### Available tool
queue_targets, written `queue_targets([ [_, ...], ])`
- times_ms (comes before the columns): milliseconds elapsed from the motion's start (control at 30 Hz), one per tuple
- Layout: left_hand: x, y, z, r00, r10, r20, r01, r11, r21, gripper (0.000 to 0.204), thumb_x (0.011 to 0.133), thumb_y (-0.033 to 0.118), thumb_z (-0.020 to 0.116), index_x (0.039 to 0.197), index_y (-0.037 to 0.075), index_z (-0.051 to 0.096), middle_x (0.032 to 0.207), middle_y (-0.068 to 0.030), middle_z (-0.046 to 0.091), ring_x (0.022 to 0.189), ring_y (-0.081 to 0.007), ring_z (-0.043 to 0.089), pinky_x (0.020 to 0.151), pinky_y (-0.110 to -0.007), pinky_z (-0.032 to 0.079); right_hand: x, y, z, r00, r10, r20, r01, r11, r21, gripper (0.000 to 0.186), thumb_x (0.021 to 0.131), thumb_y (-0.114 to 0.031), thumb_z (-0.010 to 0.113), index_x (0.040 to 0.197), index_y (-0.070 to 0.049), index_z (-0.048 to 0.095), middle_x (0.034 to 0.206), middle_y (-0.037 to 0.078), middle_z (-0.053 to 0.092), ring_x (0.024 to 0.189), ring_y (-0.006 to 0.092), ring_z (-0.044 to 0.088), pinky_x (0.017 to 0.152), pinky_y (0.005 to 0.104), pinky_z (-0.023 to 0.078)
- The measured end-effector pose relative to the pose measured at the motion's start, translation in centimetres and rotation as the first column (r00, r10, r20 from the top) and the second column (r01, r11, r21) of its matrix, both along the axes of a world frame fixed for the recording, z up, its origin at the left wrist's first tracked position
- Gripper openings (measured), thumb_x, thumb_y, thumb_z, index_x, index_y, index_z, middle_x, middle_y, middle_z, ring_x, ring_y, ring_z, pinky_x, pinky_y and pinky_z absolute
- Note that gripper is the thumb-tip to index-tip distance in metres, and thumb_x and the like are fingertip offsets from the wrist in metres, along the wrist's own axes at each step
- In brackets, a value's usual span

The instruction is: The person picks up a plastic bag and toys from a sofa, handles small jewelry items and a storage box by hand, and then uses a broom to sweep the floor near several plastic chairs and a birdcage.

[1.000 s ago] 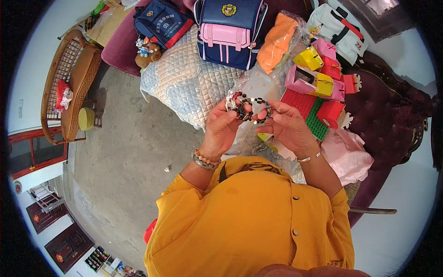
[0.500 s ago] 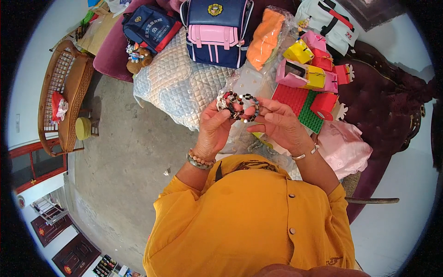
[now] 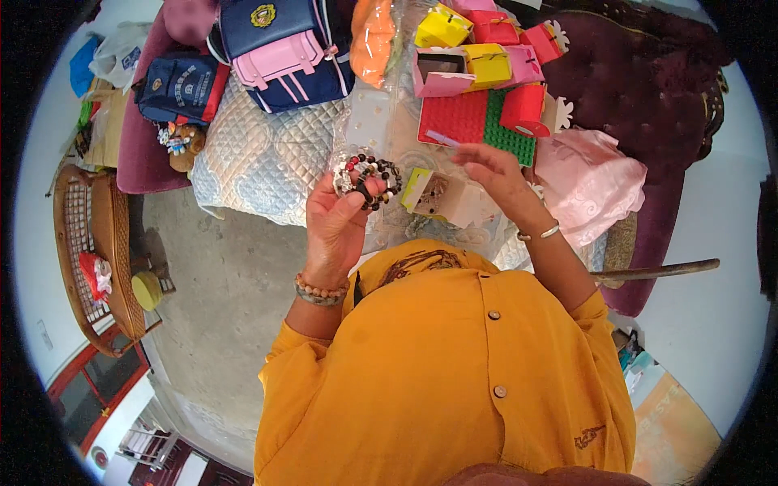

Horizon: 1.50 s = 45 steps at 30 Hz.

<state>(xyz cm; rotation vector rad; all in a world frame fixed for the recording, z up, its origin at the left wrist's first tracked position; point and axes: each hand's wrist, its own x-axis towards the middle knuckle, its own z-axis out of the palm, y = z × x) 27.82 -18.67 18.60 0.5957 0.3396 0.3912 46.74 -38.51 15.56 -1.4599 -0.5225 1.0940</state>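
- The left hand (image 3: pixel 334 220), pointing near twelve o'clock, is holding the beaded bracelets (image 3: pixel 367 172).
- The right hand (image 3: pixel 501 180), empty, fingers loosely spread toward ten o'clock, has left the bracelets.
- At its eight o'clock lies yellow-green box (image 3: pixel 415 191).

A large navy school bag with a pink pocket (image 3: pixel 275 61) is rested on a pale quilted cover (image 3: pixel 251 154), with a smaller dark blue bag (image 3: pixel 180 91) placed to its left. An orange bundle (image 3: pixel 373 40) is wrapped in clear plastic. On the floor (image 3: pixel 211 324), a wicker bench (image 3: pixel 121 251) is flanked by a yellow stool (image 3: pixel 147 290). Pink cloth (image 3: pixel 592 182) is heaped near the tufted purple sofa back (image 3: pixel 640 105).
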Motion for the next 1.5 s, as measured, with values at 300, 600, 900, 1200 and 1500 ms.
queue_targets([
  [300,4.9,-5.5,-0.7,0.86,-0.453,-0.236,0.496,0.85,0.176,0.03,0.082,0.005,0.06,0.11,-0.003,0.056,0.096,-0.0055,0.064,0.087,-0.0131,0.06,0.084,-0.027,0.047,-3.6,-6.0,-6.3,0.895,0.105,0.433,0.1,0.9,-0.424,0.051,0.081,-0.03,0.064,0.12,0.001,0.052,0.086,0.018,0.064,0.069,0.0285,0.062,0.066,0.0344,0.05],
  [600,5.6,-5.8,-7.7,0.67,-0.404,-0.623,0.596,0.792,0.128,0.023,0.085,0.008,0.051,0.106,-0.001,0.059,0.093,-0.0035,0.063,0.081,-0.0127,0.059,0.071,-0.027,0.05,-3.6,-5.7,-7.9,0.943,-0.033,0.33,0.14,0.941,-0.308,0.03,0.081,-0.009,0.058,0.108,0.002,0.057,0.078,0.006,0.057,0.066,0.01,0.049,0.06,0.0254,0.042],
  [900,3.0,-3.8,-7.1,0.678,-0.219,-0.701,0.495,0.842,0.216,0.026,0.086,0.015,0.053,0.107,0.002,0.06,0.09,-0.0024,0.064,0.079,-0.0119,0.06,0.071,-0.027,0.05,-3.8,-5.1,-6.4,0.953,-0.088,0.289,0.165,0.953,-0.255,0.024,0.081,-0.009,0.057,0.101,0.003,0.057,0.074,0.004,0.053,0.065,0.0094,0.045,0.057,0.0257,0.04],
  [1200,2.3,-3.7,-6.7,0.707,-0.18,-0.684,0.472,0.841,0.265,0.026,0.085,0.014,0.054,0.104,-0.003,0.059,0.088,-0.0046,0.063,0.073,-0.0098,0.058,0.064,-0.025,0.05,-4.6,-5.0,-6.2,0.939,-0.083,0.334,0.164,0.961,-0.223,0.026,0.082,-0.01,0.058,0.105,0.002,0.057,0.075,0.006,0.054,0.064,0.0113,0.047,0.058,0.027,0.041],
  [1500,1.9,-3.4,-7.2,0.67,-0.185,-0.718,0.564,0.757,0.331,0.032,0.086,0.016,0.055,0.113,-0.002,0.056,0.097,-0.0065,0.064,0.083,-0.0126,0.061,0.073,-0.028,0.051,-4.8,-4.5,-6.1,0.933,-0.074,0.353,0.143,0.974,-0.173,0.025,0.082,-0.012,0.057,0.102,0.003,0.057,0.073,0.009,0.052,0.065,0.0132,0.047,0.059,0.0283,0.041],
])
